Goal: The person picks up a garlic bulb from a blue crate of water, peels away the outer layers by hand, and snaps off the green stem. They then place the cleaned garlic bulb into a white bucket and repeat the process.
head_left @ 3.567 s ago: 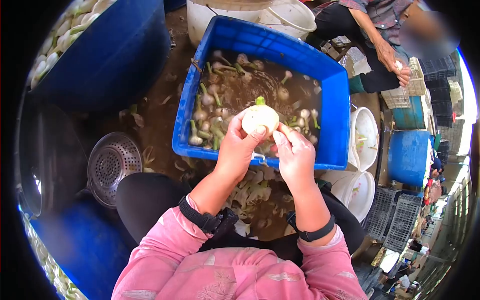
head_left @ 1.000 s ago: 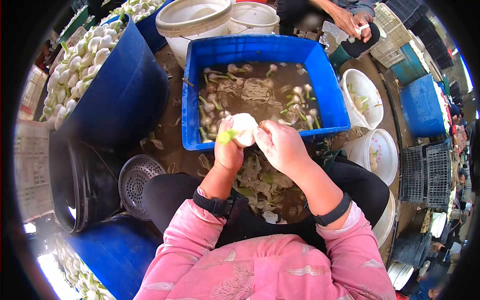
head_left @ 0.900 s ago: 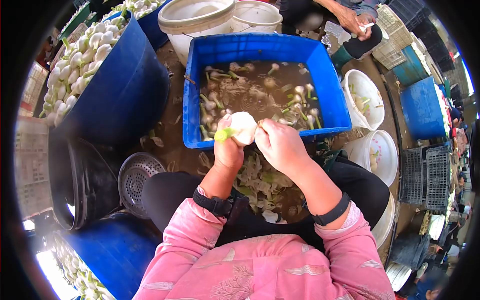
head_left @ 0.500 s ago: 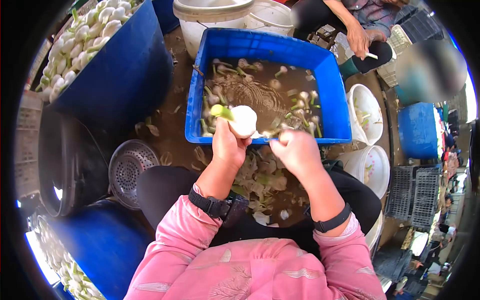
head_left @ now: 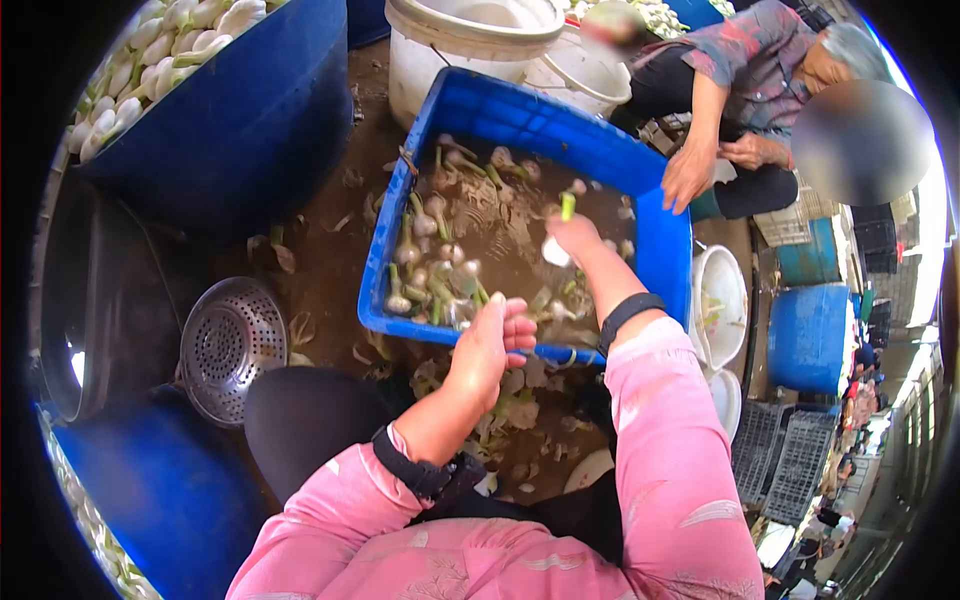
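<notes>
The right hand reaches over the blue crate of muddy water, fingers pinching an onion. The left hand hovers empty, fingers loosely spread, near the crate's rim. A metal colander lies left.

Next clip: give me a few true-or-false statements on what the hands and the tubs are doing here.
1. The right hand reaches over the blue crate and holds an onion. True.
2. The left hand grips a knife. False: it is open, nothing in it.
3. The crate holds muddy water with onions afloat. True.
4. The colander sits inside the crate. False: it lies on the ground to the crate's left.
5. The big blue tub is filled with soil. False: white onions fill it.
</notes>
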### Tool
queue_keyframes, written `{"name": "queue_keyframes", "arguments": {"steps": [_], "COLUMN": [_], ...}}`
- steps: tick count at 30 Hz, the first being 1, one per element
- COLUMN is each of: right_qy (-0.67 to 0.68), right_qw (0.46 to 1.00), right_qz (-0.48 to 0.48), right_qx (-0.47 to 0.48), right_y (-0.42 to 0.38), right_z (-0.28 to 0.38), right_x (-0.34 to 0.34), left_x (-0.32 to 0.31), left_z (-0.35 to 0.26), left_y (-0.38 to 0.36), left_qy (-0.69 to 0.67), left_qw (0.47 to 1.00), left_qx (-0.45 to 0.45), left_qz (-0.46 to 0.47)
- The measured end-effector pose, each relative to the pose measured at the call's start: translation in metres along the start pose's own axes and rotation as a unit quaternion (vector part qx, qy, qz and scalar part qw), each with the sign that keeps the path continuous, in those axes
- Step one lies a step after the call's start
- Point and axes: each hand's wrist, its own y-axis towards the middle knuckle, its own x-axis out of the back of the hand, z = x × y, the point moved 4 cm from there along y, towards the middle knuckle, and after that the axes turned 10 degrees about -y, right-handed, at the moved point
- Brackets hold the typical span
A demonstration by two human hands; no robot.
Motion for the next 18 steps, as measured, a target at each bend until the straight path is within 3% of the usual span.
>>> {"name": "queue_keyframes", "arguments": {"steps": [1,3,5,7,9,11,14,15,16,17,18], "right_qy": [-0.125,-0.206,-0.359,-0.338,-0.371,-0.374,-0.241,-0.212,-0.219,-0.224,-0.267], "right_qw": [0.992,0.974,0.917,0.926,0.882,0.814,0.917,0.958,0.963,0.966,0.953], "right_qz": [-0.013,0.064,0.175,0.166,0.244,0.284,0.279,0.181,0.151,0.110,0.140], "right_qx": [-0.033,-0.069,0.015,0.028,0.159,0.341,0.150,0.062,-0.042,-0.065,0.017], "right_y": [0.009,0.019,0.024,0.009,0.024,-0.018,-0.009,0.006,0.008,0.016,0.021], "right_z": [-0.011,-0.023,-0.018,0.002,0.003,0.085,0.085,0.066,0.061,0.047,0.040], "right_x": [0.002,-0.008,-0.037,-0.062,-0.135,-0.114,-0.097,-0.087,-0.064,-0.060,-0.065], "left_x": [0.001,0.003,0.002,0.000,-0.002,-0.002,0.000,0.000,-0.002,-0.001,-0.001], "left_z": [-0.001,-0.006,-0.013,-0.017,-0.018,-0.018,-0.020,-0.019,-0.019,-0.018,-0.017], "left_y": [0.004,0.010,0.016,0.025,0.034,0.044,0.048,0.048,0.049,0.049,0.049], "left_qy": [0.003,0.034,0.015,0.022,0.041,0.034,0.021,0.026,0.032,0.034,0.030], "left_qw": [1.000,0.998,0.998,0.998,0.998,0.998,0.997,0.998,0.997,0.997,0.997], "left_qx": [-0.012,-0.050,-0.057,-0.052,-0.057,-0.049,-0.065,-0.061,-0.062,-0.061,-0.065], "left_qz": [0.010,0.007,0.003,-0.001,-0.009,-0.017,-0.019,-0.019,-0.017,-0.018,-0.012]}}
